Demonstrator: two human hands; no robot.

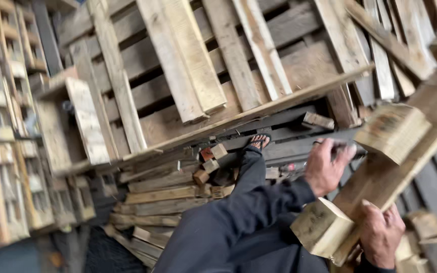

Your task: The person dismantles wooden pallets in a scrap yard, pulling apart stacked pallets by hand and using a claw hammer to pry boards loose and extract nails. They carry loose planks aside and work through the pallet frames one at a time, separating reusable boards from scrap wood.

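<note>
My right hand [380, 235] grips the near end of a long wooden plank [388, 179] that carries nailed-on blocks, one pale block [322, 227] right beside the hand and another [393, 131] further up. My left hand [324, 169] is closed around a dark tool handle [341, 147], just left of the plank; the tool's head is hidden. My leg in dark trousers [238, 212] stretches out below, ending in a sandalled foot [260, 141] that rests on dark boards.
A large wooden pallet [203, 76] lies tilted ahead. Loose planks and small offcut blocks [211, 164] are piled under its edge. More pallets are stacked at the left [6, 126] and at the upper right [405, 40].
</note>
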